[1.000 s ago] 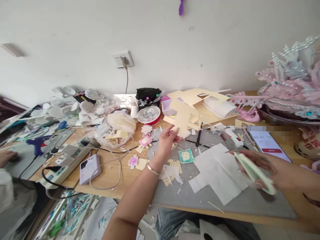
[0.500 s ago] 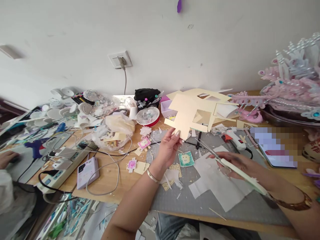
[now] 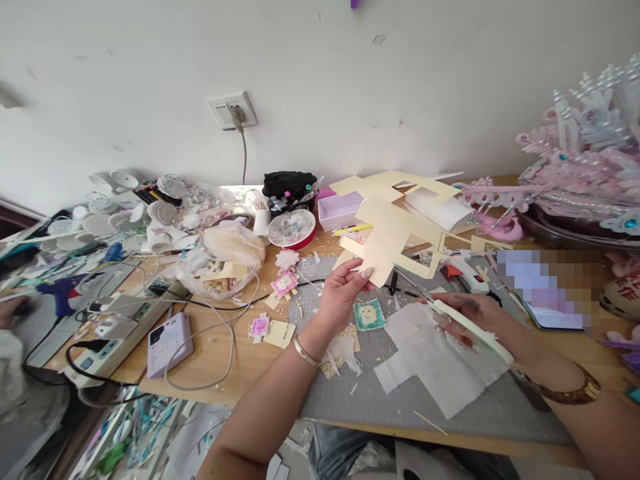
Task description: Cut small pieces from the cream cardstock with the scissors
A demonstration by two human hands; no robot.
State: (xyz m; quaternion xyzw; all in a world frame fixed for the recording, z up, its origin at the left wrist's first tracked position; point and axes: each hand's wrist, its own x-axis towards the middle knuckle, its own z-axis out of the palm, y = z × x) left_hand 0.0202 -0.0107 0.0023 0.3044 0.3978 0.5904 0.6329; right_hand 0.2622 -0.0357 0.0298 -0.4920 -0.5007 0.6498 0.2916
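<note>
My left hand pinches the lower edge of a cream sheet of card, which has square pieces cut out of it and is held up above the table. In my right hand is a pair of scissors with pale green handles. Their blades point up and left, the tips close to the card's lower edge; whether they touch it I cannot tell. Below lie a small teal-edged square with a drawn face and white paper on a grey cutting mat.
At left are a power strip, a lilac device with a looped cable and a plastic bag of scraps. A glue gun and a phone lie at right. Another person's hand shows at far left.
The card has swung to the right and tilted, uncovering more of the lilac box behind it. My right hand has turned the scissors, their tips now nearer the card's lower edge.
</note>
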